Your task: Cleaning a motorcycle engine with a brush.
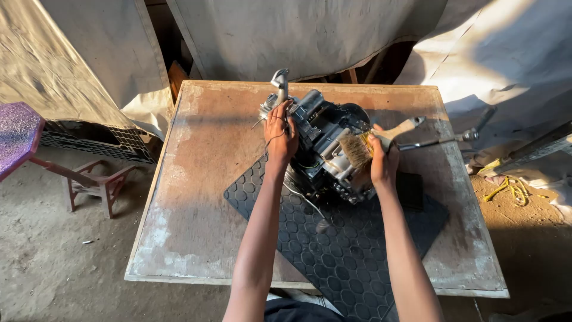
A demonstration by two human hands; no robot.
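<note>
Engine block (325, 149), dark and greasy with some pale metal parts, sits on a black hexagon-patterned rubber mat (345, 244) toward the far middle of the table (196, 197). Table top is worn and stained, pale at the edges. Left hand (280, 134) rests on the engine's left side, fingers curled over the casing just below a bent metal lever (280, 80) that sticks up from it; thin wires (301, 197) trail from that side across the mat. Right hand (382, 158) is closed around a paintbrush (375, 143) with a wooden handle, bristles pressed against the engine's right upper face. A long metal rod (441, 140) projects from behind the brush hand toward the table's right edge. Dirt floor all round; a purple stool (18, 134) stands off to the left, yellow cord (509, 189) lies on the ground at right. Tarpaulin sheets (298, 36) hang behind.
</note>
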